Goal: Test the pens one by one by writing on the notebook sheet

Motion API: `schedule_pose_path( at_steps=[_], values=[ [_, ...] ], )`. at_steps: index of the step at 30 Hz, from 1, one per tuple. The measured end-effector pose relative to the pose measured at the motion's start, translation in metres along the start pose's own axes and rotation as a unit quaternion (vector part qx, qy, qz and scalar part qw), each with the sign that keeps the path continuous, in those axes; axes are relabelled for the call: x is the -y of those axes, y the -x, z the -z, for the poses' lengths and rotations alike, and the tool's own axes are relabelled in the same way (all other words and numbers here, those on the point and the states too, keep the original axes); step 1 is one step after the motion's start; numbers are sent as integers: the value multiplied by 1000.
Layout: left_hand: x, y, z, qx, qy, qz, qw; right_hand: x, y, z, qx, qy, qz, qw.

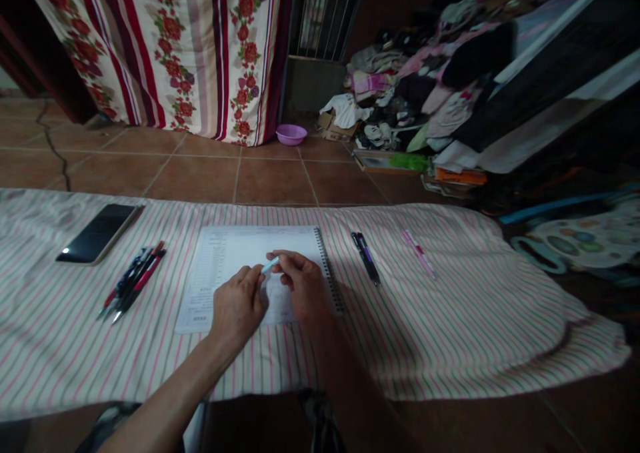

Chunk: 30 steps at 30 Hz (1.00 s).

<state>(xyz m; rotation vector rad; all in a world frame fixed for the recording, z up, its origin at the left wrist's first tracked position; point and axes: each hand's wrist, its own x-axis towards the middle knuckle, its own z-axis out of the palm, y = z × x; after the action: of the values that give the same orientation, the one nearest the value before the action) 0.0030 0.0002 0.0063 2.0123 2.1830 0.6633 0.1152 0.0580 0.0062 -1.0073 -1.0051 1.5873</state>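
Between both hands, above a spiral notebook (245, 247), is a slim light-blue pen (271, 264), much of it hidden by fingers. My left hand (239, 303) is closed around its left end. The fingers of my right hand (304, 283) pinch the other end. Under them the notebook lies on a striped cloth, its wire binding along the right side; the page has a faint drawing near my hands, and a printed sheet shows at the left. To the right lie two dark pens (367, 258) and a pink-and-white pen (419, 254).
At the left a bunch of several pens (134, 281) lies beside a dark-screened phone (100, 233). The striped cloth (475, 306) covers the low surface. Beyond, on the tiled floor, are a purple basin (291, 134), a floral curtain (200, 53) and heaped clothes (415, 86).
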Motion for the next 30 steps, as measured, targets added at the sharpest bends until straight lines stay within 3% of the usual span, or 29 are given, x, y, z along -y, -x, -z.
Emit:
schedule_pose_path(
  at_steps=[4,8,14,19,25,30],
  values=[
    [1,0,0,-12,10,6,1000,3,1,-1,29,-45,-40,998],
    [2,0,0,-15,2,7,1000,3,2,-2,14,-63,-62,996],
    [2,1,-2,-12,-21,-5,1000,-2,-1,1,-45,-25,-57,997],
    [1,1,-1,-1,-31,-2,1000,0,-1,4,-30,6,-30,999],
    [1,1,0,-11,-26,6,1000,4,2,2,0,-41,-75,996],
    [2,1,-1,-9,-31,-1,999,1,1,0,-43,-23,-78,996]
  ],
)
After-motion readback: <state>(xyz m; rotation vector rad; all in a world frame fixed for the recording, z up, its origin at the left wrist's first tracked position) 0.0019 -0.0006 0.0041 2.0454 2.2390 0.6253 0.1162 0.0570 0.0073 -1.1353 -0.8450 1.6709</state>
